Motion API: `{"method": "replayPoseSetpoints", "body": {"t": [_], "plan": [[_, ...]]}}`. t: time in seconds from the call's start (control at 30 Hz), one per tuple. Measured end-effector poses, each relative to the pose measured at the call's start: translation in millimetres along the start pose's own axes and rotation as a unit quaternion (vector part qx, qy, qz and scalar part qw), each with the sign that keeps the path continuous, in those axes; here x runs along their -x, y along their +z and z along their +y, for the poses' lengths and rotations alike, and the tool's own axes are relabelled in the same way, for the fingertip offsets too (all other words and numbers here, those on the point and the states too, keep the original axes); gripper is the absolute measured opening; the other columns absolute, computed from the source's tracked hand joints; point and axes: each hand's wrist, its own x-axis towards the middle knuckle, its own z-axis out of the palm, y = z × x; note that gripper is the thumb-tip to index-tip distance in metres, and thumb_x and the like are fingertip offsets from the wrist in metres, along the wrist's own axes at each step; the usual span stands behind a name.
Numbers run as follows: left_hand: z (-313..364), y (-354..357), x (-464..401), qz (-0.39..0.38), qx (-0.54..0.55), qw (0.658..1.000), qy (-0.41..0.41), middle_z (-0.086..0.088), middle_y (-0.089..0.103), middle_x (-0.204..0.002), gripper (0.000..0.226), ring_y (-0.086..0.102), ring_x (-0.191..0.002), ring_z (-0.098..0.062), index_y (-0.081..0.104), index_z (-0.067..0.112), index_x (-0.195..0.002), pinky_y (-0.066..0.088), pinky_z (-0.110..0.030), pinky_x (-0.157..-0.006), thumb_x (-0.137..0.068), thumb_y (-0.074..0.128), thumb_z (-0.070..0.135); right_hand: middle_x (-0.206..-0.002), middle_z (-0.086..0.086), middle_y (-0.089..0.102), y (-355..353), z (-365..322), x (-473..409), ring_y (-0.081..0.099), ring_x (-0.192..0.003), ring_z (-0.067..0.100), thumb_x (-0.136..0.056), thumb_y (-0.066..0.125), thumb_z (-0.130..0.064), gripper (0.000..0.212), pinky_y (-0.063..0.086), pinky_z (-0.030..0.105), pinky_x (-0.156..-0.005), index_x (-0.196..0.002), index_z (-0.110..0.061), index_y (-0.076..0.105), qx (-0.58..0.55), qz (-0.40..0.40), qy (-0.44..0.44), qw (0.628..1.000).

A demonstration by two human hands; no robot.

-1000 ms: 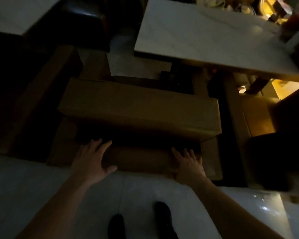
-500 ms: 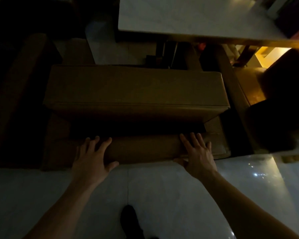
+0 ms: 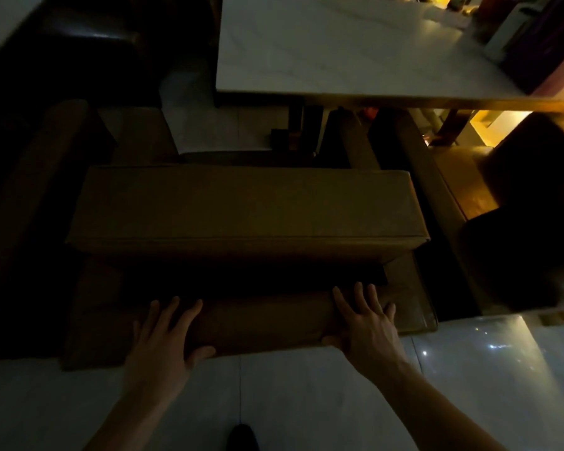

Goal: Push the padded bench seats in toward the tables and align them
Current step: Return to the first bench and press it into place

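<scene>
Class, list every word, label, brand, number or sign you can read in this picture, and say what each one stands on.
None: no readable text shows on the padded bench, the white table or the floor. The items at the table's far right corner are too dim and blurred to read.

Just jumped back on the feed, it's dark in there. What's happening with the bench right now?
A person is bent over a brown padded bench seat with both hands flat on its lower near edge. The left hand and right hand are spread apart with straight fingers, placed to push. The bench sits just short of the white marble-top table ahead, roughly square to it.
</scene>
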Motion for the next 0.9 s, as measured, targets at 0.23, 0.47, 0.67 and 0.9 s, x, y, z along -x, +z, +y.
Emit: {"method": "replayPoseSetpoints", "body": {"t": [0.23,0.47,0.67,0.9], "plan": [[0,0,-16,0.009,0.006,1.000,-0.005,-0.006,0.036,-0.155,0.084,0.020,-0.145,-0.036,0.039,0.039,-0.145,0.022,-0.063,-0.113,-0.072,0.069,0.066,-0.165,0.016,-0.006,-5,-1,-10,-0.013,-0.149,0.041,-0.084,0.051,-0.070,0.098,0.009,0.072,-0.115,-0.156,-0.035,-0.005,-0.025,0.026,-0.004,0.999],[-1,-4,-30,0.014,0.014,1.000,-0.008,-0.004,0.032,-0.157,0.083,0.016,-0.147,-0.034,0.037,0.039,-0.146,0.020,-0.061,-0.114,-0.074,0.067,0.066,-0.165,0.016,-0.008,-7,-3,-21,-0.016,-0.149,0.039,-0.086,0.049,-0.070,0.096,0.007,0.070,-0.116,-0.156,-0.035,-0.007,-0.023,0.030,-0.002,0.999],[0,-6,-29,0.023,0.011,1.000,0.003,-0.007,0.031,-0.157,0.084,0.015,-0.146,-0.037,0.034,0.038,-0.148,0.016,-0.062,-0.115,-0.075,0.064,0.068,-0.165,0.015,-0.008,-8,-3,-19,-0.015,-0.149,0.039,-0.086,0.047,-0.070,0.095,0.007,0.071,-0.115,-0.156,-0.033,-0.006,-0.023,0.032,-0.004,0.999],[-1,-6,-26,0.020,0.013,1.000,0.004,-0.006,0.027,-0.159,0.084,0.009,-0.147,-0.034,0.029,0.040,-0.149,0.013,-0.060,-0.117,-0.077,0.061,0.069,-0.165,0.016,-0.003,-4,-4,-19,-0.010,-0.150,0.041,-0.085,0.048,-0.071,0.095,0.011,0.072,-0.114,-0.157,-0.033,-0.001,-0.016,0.043,-0.004,0.999]]}}
